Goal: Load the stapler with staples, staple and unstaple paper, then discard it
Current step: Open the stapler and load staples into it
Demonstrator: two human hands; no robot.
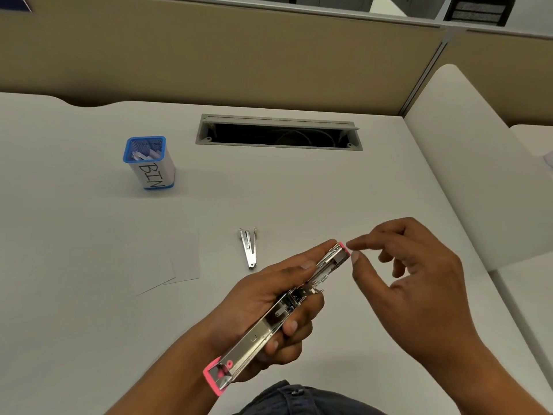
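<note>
The left hand (254,295) grips the stapler (257,333) above the near edge of the table (299,190), fingers curled round its middle from below and the thumb laid along its far half. The stapler is swung fully open into one long metal strip with a pink cap at each end, running from the near edge up and to the right. The right hand (413,274) hovers at the far pink end, its index finger and thumb tip close together and narrowly parted just beside the cap, the other fingers loosely bent. I cannot tell whether they pinch staples. A staple remover (250,247) lies flat on the table just beyond the left hand. Sheets of paper (167,259) lie overlapped to its left. A blue bin (149,163) marked "BIN" stands upright toward the far left corner with white scraps inside. A cable slot (278,133) is set along the far edge.
</note>
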